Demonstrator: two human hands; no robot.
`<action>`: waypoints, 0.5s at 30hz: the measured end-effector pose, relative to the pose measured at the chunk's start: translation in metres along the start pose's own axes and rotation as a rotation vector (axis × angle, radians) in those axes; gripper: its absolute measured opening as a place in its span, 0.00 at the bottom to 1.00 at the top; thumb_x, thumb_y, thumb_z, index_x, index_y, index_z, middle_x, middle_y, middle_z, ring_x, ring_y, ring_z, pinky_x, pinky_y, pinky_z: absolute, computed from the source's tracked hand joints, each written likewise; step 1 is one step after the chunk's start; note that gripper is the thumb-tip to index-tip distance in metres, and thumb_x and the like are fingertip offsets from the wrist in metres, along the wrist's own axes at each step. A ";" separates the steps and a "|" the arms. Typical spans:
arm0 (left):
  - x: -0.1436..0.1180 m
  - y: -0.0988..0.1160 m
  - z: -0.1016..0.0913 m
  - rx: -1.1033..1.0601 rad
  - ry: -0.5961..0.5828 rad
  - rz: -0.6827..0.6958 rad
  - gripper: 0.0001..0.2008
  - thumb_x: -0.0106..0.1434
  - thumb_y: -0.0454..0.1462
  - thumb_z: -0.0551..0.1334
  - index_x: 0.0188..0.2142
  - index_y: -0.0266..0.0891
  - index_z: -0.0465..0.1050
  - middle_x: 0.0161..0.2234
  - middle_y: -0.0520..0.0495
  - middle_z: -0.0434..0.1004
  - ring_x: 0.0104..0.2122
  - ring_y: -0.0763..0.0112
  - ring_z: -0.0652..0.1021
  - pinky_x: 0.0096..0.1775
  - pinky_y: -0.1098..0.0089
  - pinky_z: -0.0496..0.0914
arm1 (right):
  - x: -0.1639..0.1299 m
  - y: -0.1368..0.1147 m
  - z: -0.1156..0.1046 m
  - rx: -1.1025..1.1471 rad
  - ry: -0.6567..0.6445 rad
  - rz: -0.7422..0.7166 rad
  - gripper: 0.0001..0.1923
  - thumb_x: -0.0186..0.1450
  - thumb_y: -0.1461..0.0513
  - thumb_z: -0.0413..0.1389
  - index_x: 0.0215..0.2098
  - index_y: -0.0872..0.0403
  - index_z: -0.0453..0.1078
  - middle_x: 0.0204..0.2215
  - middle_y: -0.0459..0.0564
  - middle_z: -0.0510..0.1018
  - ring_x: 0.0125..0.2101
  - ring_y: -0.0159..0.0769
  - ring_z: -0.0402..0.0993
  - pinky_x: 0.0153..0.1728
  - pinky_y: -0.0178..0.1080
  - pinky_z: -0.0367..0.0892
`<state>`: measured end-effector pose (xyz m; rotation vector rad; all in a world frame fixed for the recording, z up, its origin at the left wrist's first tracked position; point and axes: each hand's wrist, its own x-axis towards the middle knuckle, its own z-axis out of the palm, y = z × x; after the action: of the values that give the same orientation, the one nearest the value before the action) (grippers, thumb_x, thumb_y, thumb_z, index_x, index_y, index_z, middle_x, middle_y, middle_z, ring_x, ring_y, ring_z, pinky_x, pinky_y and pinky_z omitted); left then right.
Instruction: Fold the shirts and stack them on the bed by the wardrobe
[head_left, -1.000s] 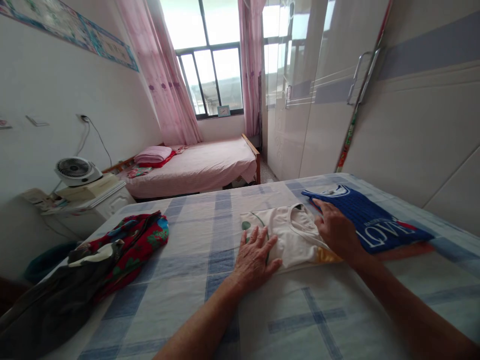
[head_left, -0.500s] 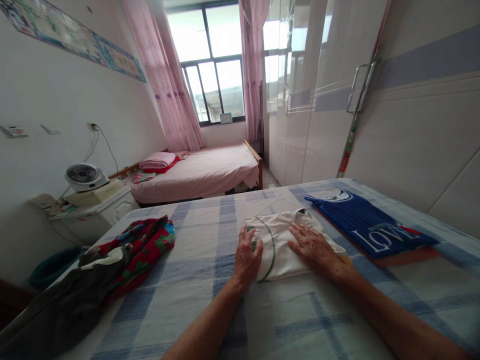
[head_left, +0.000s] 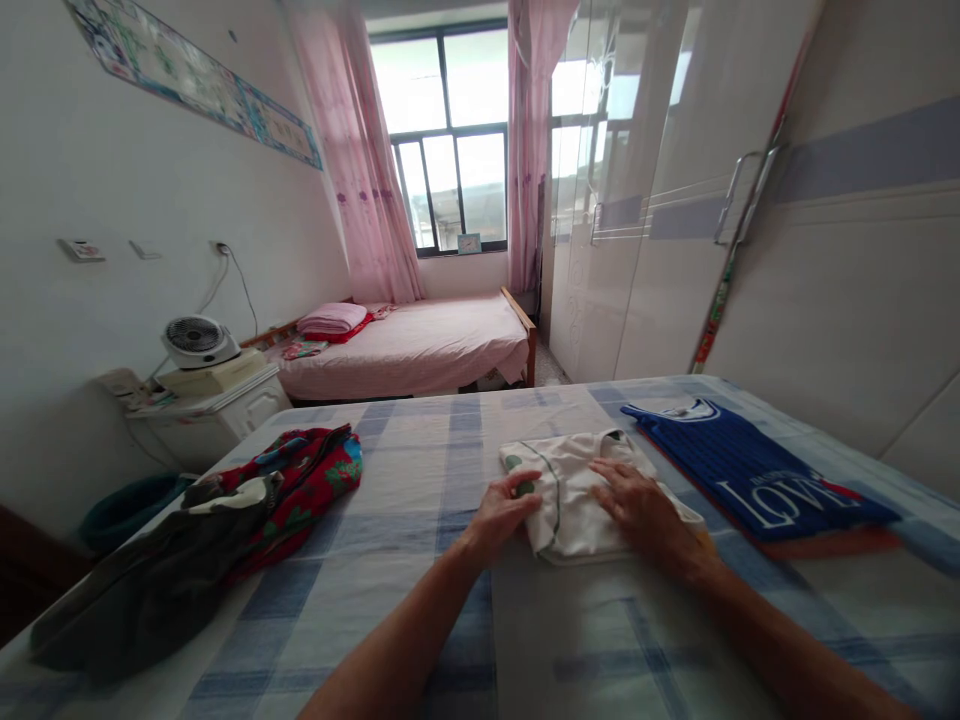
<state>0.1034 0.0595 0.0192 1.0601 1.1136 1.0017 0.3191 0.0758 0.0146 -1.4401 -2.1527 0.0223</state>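
A folded white shirt [head_left: 574, 470] with a thin green line lies on the blue-checked bed sheet [head_left: 420, 560]. My left hand [head_left: 501, 512] curls over the shirt's left edge, fingers gripping the fold. My right hand [head_left: 646, 512] lies flat on the shirt's right half, pressing it down. Just right of it sits a folded blue shirt [head_left: 757, 478] with white "LOVE" lettering, on top of an orange garment [head_left: 832, 543].
A heap of unfolded clothes, red floral [head_left: 304, 478] and dark grey [head_left: 150, 590], lies at the bed's left. Beyond are a white cabinet with a small fan [head_left: 196, 340], a pink single bed [head_left: 420, 345], and a glossy wardrobe [head_left: 675, 200] on the right.
My right hand left the blue shirt and came to rest on the white shirt. My left hand slid to the shirt's left edge and closed on it. The shirt is now folded narrower.
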 end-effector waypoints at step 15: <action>-0.062 0.036 0.062 -0.174 -0.088 0.084 0.29 0.47 0.27 0.57 0.52 0.33 0.68 0.22 0.52 0.71 0.21 0.78 0.69 0.29 0.75 0.65 | -0.084 -0.105 -0.020 1.547 -0.122 0.453 0.31 0.61 0.48 0.53 0.60 0.47 0.58 0.60 0.51 0.61 0.59 0.40 0.56 0.57 0.47 0.55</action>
<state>0.1519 -0.0017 0.0729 1.0069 0.8998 1.0880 0.2622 -0.0470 0.0279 -0.8246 -1.0898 1.5470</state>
